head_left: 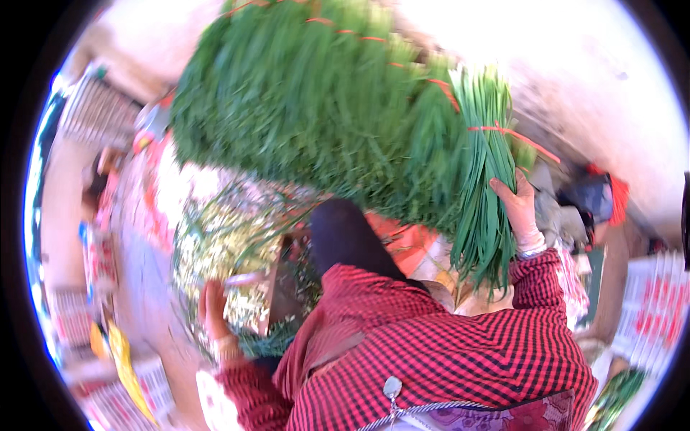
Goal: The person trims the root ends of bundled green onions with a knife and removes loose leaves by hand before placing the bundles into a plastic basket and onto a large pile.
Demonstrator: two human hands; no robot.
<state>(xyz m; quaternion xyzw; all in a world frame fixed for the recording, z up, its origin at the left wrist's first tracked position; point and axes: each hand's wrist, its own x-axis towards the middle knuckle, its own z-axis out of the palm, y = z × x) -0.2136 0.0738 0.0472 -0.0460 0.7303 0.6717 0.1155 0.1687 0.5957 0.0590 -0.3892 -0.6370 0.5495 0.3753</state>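
Tied green bunch (483, 183), right hand (519, 207) curled around its side (left hand (213, 309) blurred, grip unclear)

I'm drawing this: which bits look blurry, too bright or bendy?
Head view: the big green pile and left hand look blurred; head view: the upper-right wall is nearly washed out white; head view: the picture's edge curves round, with black corners.

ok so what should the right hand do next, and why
Probably settle the green bundle against the row of bundles and let go: the right hand holds it at the row's right end, and a red band already ties it.
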